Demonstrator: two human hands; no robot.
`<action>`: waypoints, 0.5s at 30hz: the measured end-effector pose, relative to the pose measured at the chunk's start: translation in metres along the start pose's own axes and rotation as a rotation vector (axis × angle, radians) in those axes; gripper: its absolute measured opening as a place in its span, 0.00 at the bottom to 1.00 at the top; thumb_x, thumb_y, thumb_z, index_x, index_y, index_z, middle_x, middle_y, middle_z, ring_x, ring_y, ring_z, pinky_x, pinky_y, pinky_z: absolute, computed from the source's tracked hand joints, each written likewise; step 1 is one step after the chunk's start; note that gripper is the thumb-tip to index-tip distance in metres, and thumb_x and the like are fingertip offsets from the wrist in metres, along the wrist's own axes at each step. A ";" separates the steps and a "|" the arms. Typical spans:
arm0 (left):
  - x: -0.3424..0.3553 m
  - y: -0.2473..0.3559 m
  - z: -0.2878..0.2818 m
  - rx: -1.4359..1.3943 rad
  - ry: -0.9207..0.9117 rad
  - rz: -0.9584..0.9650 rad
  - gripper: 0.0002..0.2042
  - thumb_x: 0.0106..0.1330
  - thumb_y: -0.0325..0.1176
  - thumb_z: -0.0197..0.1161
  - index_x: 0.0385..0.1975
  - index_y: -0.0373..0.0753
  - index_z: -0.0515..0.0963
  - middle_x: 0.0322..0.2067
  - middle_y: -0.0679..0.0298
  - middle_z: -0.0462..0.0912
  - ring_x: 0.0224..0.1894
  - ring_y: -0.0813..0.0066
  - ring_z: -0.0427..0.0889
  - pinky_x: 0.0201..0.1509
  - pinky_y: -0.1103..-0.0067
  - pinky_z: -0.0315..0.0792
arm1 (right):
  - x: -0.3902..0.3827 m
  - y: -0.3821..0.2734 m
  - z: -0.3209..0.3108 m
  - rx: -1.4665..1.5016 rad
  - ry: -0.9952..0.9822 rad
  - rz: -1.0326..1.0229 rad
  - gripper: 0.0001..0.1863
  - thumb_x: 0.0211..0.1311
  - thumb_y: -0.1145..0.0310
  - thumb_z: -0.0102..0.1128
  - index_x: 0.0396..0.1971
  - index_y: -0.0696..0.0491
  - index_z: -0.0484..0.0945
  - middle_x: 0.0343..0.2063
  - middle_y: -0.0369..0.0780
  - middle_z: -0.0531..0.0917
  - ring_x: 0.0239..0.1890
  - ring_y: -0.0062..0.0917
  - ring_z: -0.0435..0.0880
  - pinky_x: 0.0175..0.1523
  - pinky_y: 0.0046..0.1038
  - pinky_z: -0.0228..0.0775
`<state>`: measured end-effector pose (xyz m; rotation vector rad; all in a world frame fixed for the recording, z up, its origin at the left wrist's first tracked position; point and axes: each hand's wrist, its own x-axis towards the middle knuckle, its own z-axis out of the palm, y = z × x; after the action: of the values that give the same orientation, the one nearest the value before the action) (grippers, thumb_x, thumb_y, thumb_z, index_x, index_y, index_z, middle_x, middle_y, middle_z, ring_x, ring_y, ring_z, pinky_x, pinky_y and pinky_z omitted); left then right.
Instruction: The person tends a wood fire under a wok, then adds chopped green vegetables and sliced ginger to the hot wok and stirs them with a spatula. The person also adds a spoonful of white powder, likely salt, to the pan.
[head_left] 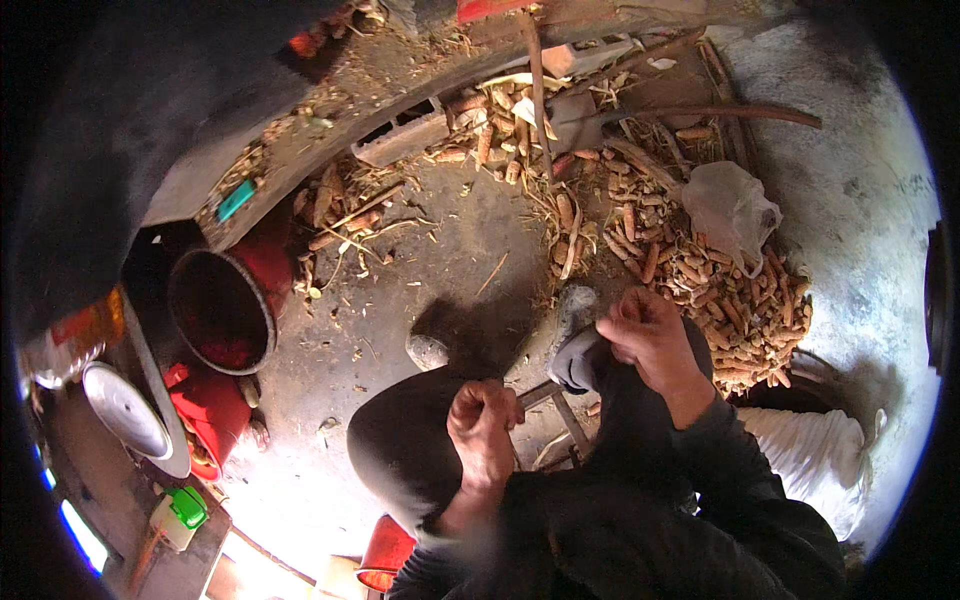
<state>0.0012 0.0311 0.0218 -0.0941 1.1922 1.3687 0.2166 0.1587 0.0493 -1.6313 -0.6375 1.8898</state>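
My left hand (483, 428) is curled closed above my left knee (400, 430), thumb against the bent fingers. Higher and to the right, my right hand (645, 340) is also closed, in a pinch over my right leg (690, 345). A gap lies between the two hands. Whatever either one holds, if anything, is too small or hidden to make out. Nearest to the right hand is a big heap of bare corn cobs (715, 300) on the floor. Part of a wooden stool or frame (572, 425) shows between my legs.
A red bucket (225, 310) stands at the left, with a red basin (212, 415) below it. Round metal lid (127, 410) and green-topped container (180, 517) are further left. A clear plastic bag (730, 212) lies on the cobs; a white sack (810, 455) sits at right.
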 end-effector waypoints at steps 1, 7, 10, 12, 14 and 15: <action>0.004 -0.002 0.003 -0.014 -0.012 -0.027 0.09 0.76 0.25 0.64 0.31 0.41 0.74 0.26 0.67 0.76 0.25 0.79 0.71 0.31 0.75 0.71 | 0.007 -0.002 -0.001 -0.028 0.034 0.062 0.22 0.67 0.72 0.75 0.27 0.45 0.65 0.22 0.28 0.72 0.20 0.12 0.69 0.24 0.20 0.58; 0.010 0.000 0.017 0.169 0.151 -0.243 0.07 0.75 0.28 0.63 0.32 0.40 0.75 0.23 0.67 0.74 0.25 0.77 0.70 0.31 0.73 0.71 | 0.023 -0.015 -0.007 -0.016 0.078 0.321 0.19 0.69 0.70 0.75 0.26 0.46 0.69 0.20 0.28 0.72 0.19 0.11 0.68 0.23 0.21 0.57; 0.008 0.005 0.018 0.238 0.147 -0.357 0.07 0.74 0.30 0.65 0.33 0.36 0.77 0.24 0.65 0.76 0.26 0.74 0.75 0.32 0.72 0.72 | 0.022 -0.006 0.001 -0.166 0.099 0.381 0.17 0.66 0.62 0.78 0.27 0.50 0.75 0.20 0.29 0.75 0.20 0.13 0.71 0.25 0.23 0.60; 0.003 0.006 0.018 0.319 0.083 -0.398 0.07 0.74 0.31 0.66 0.34 0.35 0.78 0.25 0.64 0.77 0.26 0.73 0.76 0.33 0.72 0.72 | 0.021 0.006 0.007 -0.333 0.070 0.348 0.20 0.63 0.57 0.80 0.24 0.51 0.77 0.21 0.30 0.76 0.22 0.15 0.72 0.28 0.28 0.63; 0.000 0.004 0.016 0.343 0.045 -0.469 0.08 0.75 0.32 0.66 0.36 0.34 0.80 0.27 0.65 0.80 0.28 0.74 0.78 0.34 0.73 0.73 | 0.019 0.019 0.014 -0.562 -0.014 0.251 0.22 0.62 0.56 0.80 0.24 0.53 0.76 0.20 0.32 0.76 0.25 0.18 0.73 0.31 0.32 0.65; -0.002 0.003 0.015 0.351 0.043 -0.483 0.07 0.74 0.31 0.68 0.38 0.34 0.81 0.28 0.65 0.81 0.29 0.76 0.78 0.35 0.74 0.73 | 0.015 0.024 0.017 -0.649 -0.029 0.345 0.23 0.62 0.55 0.80 0.24 0.54 0.76 0.19 0.33 0.76 0.26 0.19 0.74 0.31 0.34 0.66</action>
<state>0.0084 0.0403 0.0318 -0.1506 1.3245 0.7299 0.1955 0.1515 0.0249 -2.2330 -1.1280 2.0770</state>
